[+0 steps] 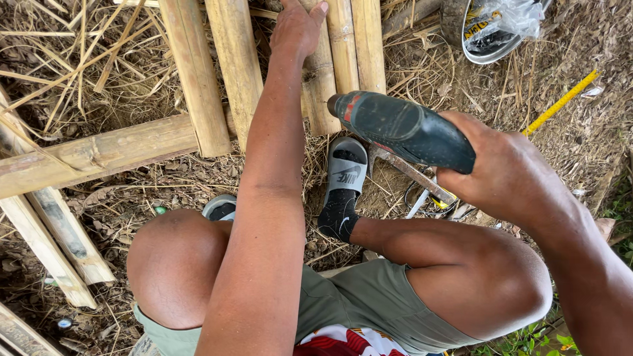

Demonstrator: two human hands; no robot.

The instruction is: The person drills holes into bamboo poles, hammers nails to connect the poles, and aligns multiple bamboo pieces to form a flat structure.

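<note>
My right hand (508,175) grips a dark green power drill (402,128) by its handle, its nose pointing left toward the split bamboo slats (231,62). My left hand (297,26) reaches far forward and presses flat on one slat (321,72) near the top edge. The slats lie side by side across a thicker bamboo pole (99,153). I crouch over them, knees bent, a grey slide sandal over a black sock (344,181) planted under the drill.
Dry grass and straw cover the dirt. More bamboo pieces (56,240) lie at the left. A yellow measuring tape (560,102) stretches at the upper right beside a container holding a plastic bag (494,26). Metal hand tools (422,188) lie under the drill.
</note>
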